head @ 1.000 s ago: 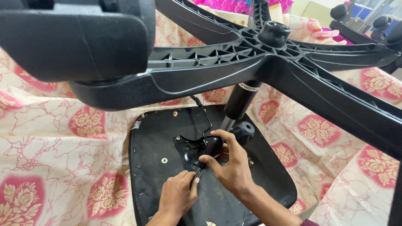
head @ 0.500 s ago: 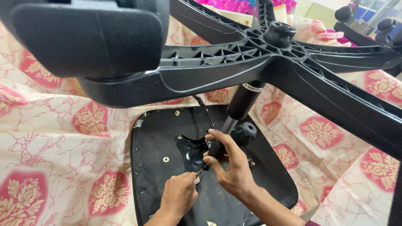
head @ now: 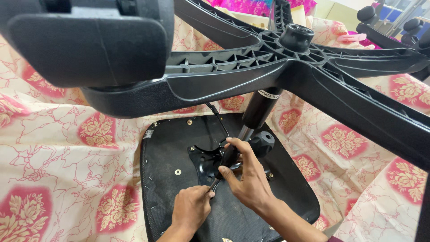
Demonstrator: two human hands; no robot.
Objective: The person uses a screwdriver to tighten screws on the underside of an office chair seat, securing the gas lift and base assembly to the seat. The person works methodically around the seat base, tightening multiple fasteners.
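Observation:
An office chair lies upside down: its black seat underside (head: 170, 197) faces up, with a black metal mechanism plate (head: 204, 161) bolted at the middle. My right hand (head: 246, 175) grips a black tool handle (head: 227, 157) set against the plate. My left hand (head: 191, 207) pinches the thin metal shaft of the tool (head: 214, 186) just below the handle. The gas cylinder (head: 260, 110) rises from the plate to the five-armed black star base (head: 268, 67) close to the camera.
A big black caster wheel (head: 89, 42) fills the upper left. A black adjustment knob (head: 264, 141) sits beside the cylinder. Cream cloth with pink flower patterns (head: 67, 170) covers the surface all around. More casters (head: 412, 27) show at the upper right.
My hands stay on the tool; the left hand has shifted slightly up toward the shaft. The view has drifted a little, the star base sitting a bit further right.

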